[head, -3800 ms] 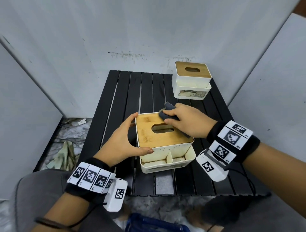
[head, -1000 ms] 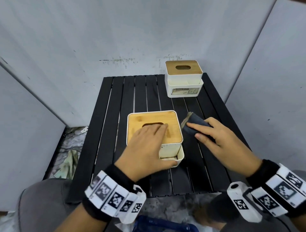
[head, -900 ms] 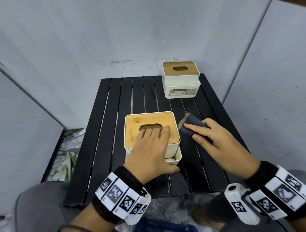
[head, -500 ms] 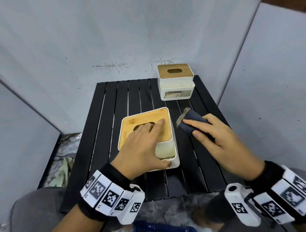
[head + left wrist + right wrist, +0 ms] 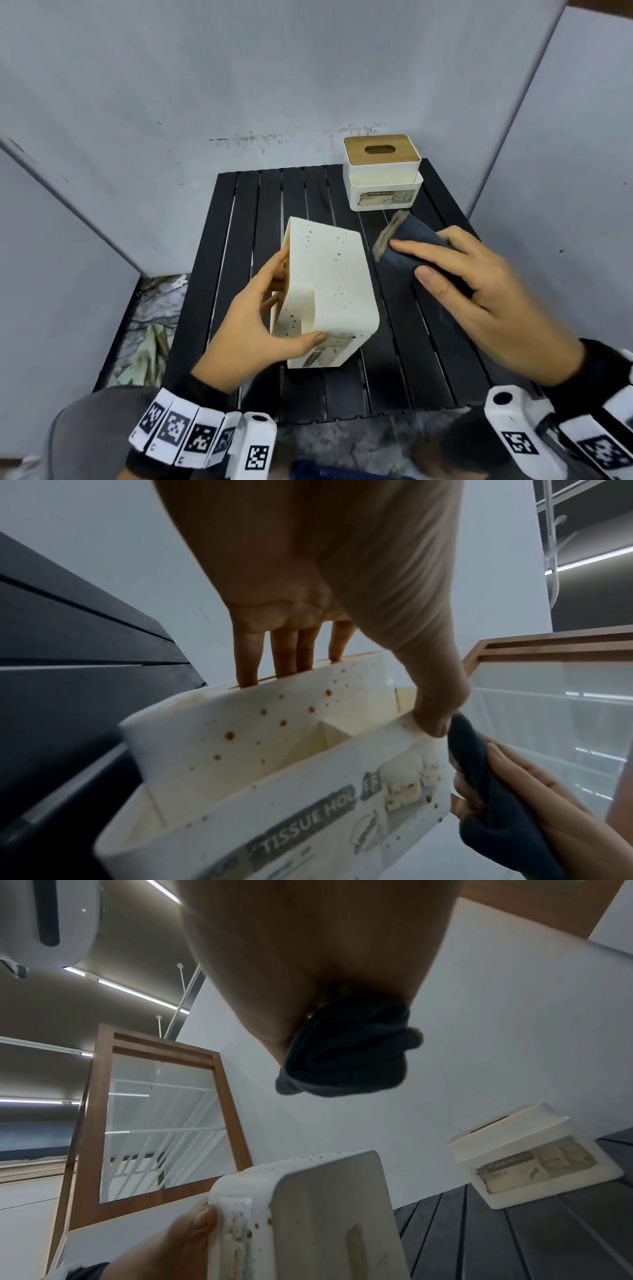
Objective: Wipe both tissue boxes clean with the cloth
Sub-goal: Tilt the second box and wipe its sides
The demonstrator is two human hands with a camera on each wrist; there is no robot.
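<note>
Progress: while the near box is being tipped on its side, its white walls are showing brown specks, so by my judgement the wiping is only partly done; the far box is waiting with a stained label
Left hand: the left hand is gripping the white plastic tissue box with a bamboo lid, fingers lying on the lid side, thumb pressing the labelled front rim
Right hand: the right hand is pinching the folded dark grey cloth, hovering just beside the tipped box, not yet touching it
Second box: the other white tissue box with a wooden slotted top is standing upright beyond the right hand, well apart
Surface: both boxes are resting on the black slatted table; its near edge is lying just ahead of both wrists
Room: pale grey wall panels are closing in beyond and beside both hands
</note>
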